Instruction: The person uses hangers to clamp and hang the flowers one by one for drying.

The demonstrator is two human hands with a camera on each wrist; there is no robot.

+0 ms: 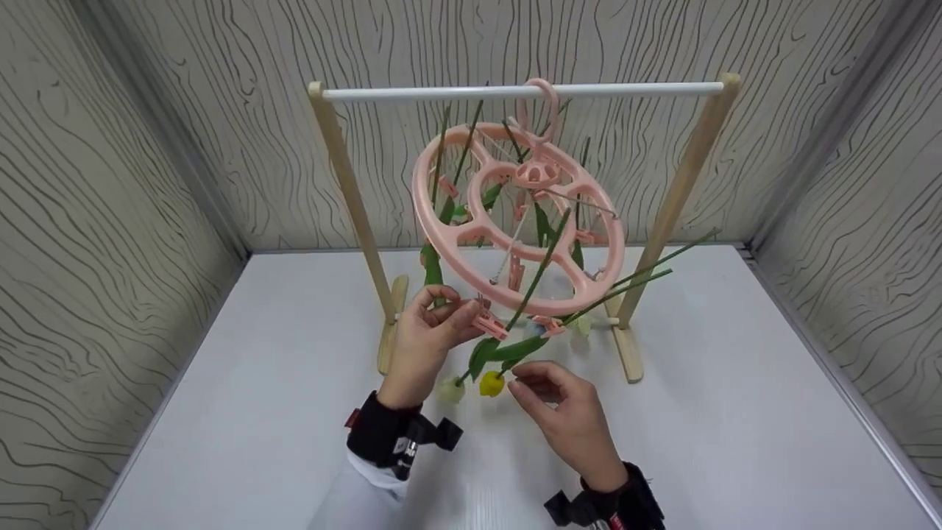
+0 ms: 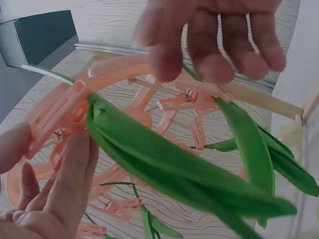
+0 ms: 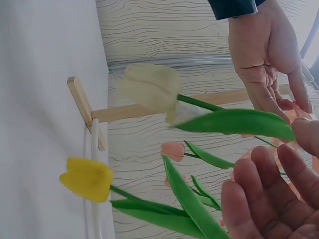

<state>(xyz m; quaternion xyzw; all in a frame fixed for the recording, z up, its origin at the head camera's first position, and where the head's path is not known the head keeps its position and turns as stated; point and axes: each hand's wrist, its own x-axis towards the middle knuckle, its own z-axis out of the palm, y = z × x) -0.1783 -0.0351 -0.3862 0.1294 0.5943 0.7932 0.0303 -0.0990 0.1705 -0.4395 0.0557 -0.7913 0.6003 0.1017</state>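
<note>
My left hand pinches a pink clothespin at the near rim of a pink round clip hanger. In the left wrist view, its thumb and fingers lie on both sides of that clothespin, beside a green leaf. Head down below the near rim hang a whitish artificial tulip and a yellow one. Close to the yellow bloom is my right hand, its fingers loosely bent and gripping nothing. The right wrist view shows the whitish tulip and yellow tulip side by side.
The hanger's hook loops over a white bar on a wooden stand. Other artificial flowers hang from clips, their stems poking outward. A white tabletop lies beneath, with wood-grain panels around it.
</note>
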